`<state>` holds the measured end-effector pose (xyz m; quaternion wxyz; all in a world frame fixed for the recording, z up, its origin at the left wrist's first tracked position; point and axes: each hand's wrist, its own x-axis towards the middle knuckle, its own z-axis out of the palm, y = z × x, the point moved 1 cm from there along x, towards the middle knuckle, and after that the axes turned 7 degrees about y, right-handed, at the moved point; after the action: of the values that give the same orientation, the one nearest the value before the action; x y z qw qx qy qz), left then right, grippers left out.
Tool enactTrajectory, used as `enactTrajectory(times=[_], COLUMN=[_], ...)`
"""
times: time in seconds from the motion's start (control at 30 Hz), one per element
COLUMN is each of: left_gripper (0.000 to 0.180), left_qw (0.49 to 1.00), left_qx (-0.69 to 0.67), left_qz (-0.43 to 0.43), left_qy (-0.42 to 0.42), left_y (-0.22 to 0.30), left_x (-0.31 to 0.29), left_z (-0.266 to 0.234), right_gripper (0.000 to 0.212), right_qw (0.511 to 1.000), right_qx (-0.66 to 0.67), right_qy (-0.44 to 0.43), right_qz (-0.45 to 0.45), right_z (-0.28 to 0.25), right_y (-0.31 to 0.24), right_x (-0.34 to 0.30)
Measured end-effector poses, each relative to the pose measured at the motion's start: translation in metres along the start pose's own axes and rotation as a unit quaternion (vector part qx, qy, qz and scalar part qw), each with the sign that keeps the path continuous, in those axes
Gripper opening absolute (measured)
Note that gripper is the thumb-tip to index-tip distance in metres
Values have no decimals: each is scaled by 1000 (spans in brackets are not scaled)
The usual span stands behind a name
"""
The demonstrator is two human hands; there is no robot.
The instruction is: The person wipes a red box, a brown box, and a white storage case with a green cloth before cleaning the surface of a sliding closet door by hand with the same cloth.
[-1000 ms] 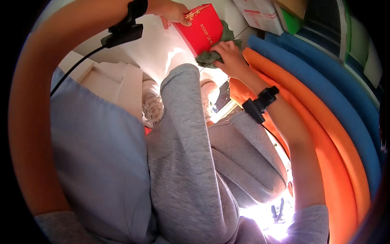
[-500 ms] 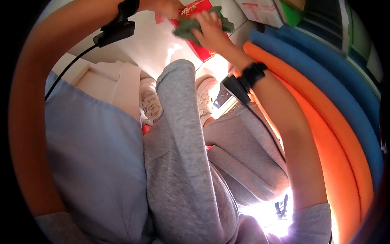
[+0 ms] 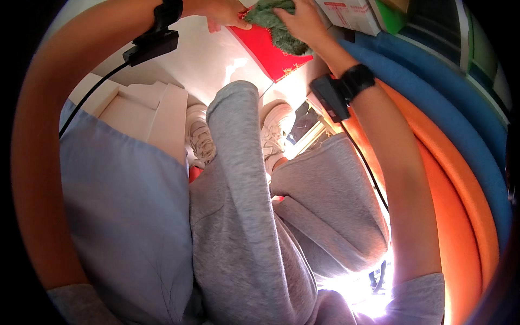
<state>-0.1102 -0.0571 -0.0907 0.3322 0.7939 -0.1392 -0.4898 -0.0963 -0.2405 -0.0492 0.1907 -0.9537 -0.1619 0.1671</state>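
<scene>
At the top of the view, a flat red box-like piece with gold print [image 3: 265,57] is tilted above the pale floor. My left hand [image 3: 227,13] grips its left edge, thumb lying over the red surface. A crumpled green cloth [image 3: 290,42] is bunched under my right hand [image 3: 304,21], pressed on the red piece's upper right part. The right thumb and fingers close on the cloth; some fingertips are cut off by the picture's top edge. Whether the red piece is a box or a folder cannot be told.
Blue [image 3: 422,76] and orange [image 3: 433,124] padded cushions curve along the right. White boxes [image 3: 349,15] stand at the upper right. A cream wooden piece [image 3: 130,111] is at the left, next to a light blue cloth [image 3: 124,206]. My grey-trousered knees [image 3: 238,141] and shoes [image 3: 277,127] fill the middle.
My right hand has moved up and slightly right with the green cloth, which is now more bunched. More of the red surface shows. My left hand has shifted slightly, thumb now showing on the edge.
</scene>
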Motion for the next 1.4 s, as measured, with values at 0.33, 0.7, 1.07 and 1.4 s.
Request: enactTrajectory(times=[0.33, 0.7, 1.07, 1.4], left_gripper=[53, 57, 48, 70], left_qw=[999, 999, 999, 989], left_qx=[-22, 1, 0, -130], left_qz=[10, -27, 19, 43], left_qy=[-38, -17, 28, 59], left_y=[-1, -7, 1, -26], left_x=[-5, 2, 0, 6], left_z=[5, 6, 9, 29], right_gripper=[35, 28, 33, 48], right_qw=[961, 975, 954, 919], right_qx=[-90, -99, -161, 273], right_qy=[-97, 195, -70, -119], right_qz=[-244, -33, -245, 258], right_z=[-9, 34, -6, -21], right_y=[25, -47, 26, 91], right_x=[-82, -26, -89, -92])
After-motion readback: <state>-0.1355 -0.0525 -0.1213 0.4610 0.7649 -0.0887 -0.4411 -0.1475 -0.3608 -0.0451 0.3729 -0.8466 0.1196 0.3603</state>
